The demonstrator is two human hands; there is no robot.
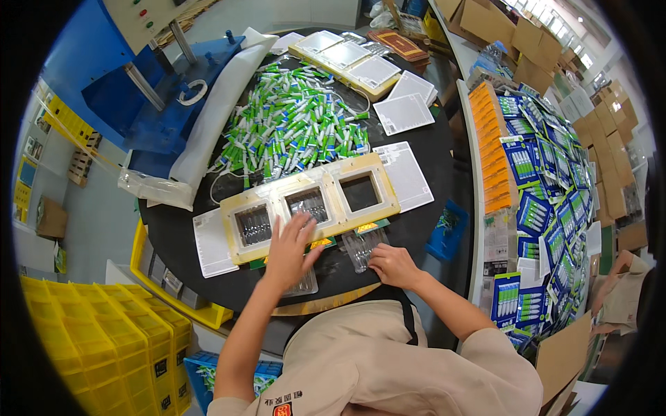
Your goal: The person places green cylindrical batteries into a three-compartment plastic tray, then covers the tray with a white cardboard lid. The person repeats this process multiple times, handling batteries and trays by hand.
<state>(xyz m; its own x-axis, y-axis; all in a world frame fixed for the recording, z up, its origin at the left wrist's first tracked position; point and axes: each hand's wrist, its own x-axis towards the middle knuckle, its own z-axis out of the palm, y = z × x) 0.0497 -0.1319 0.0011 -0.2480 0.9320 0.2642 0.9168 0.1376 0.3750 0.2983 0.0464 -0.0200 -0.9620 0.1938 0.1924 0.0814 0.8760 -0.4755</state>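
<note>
A pale yellow frame fixture [333, 195] with three square openings lies on the black round table. Clear plastic blister trays [307, 202] show in its left and middle openings; the right one shows a dark surface. My left hand [291, 249] is spread over the fixture's near edge, fingertips by the middle opening. At the near right, my right hand [391, 264] has its fingers closed on the edge of a clear blister tray [363, 247]. Beyond the fixture lies a heap of small green and white glue tubes [302, 117]. White printed cards [406, 174] stick out beside the fixture.
A second fixture [346, 60] holding cards lies at the table's far side. A blue machine [171, 88] stands at left, with yellow crates [104, 338] nearer me. At right, a bench carries packed glue cards [536, 161] and an orange box row [490, 151]. Another person [622, 296] is at far right.
</note>
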